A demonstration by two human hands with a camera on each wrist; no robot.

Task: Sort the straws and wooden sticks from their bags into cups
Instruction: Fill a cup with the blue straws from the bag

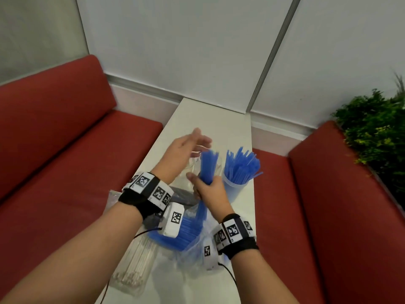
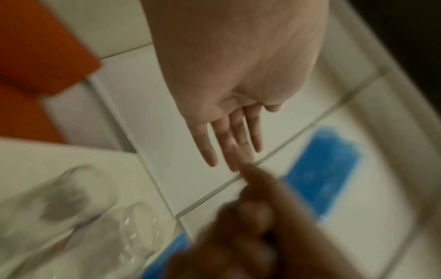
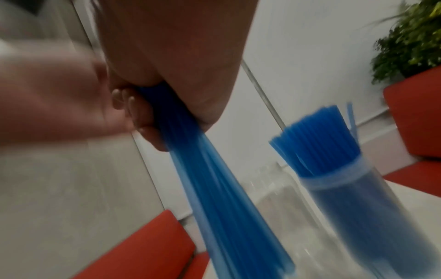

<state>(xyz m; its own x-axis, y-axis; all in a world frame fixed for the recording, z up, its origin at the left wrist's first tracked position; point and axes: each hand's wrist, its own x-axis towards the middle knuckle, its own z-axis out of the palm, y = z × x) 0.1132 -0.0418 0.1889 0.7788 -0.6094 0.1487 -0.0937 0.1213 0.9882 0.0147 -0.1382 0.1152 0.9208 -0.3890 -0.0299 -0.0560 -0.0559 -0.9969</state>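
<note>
At table centre, my right hand [image 1: 209, 190] fists straw bundle [image 1: 208, 166] upright for loading cup [image 1: 235, 189] at 3 o'clock; left hand [image 1: 182, 153] flat, empty.

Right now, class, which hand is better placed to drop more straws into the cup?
Right. The right hand already grips a bundle of blue straws beside the cup; the left hand is open, holding nothing.
</note>
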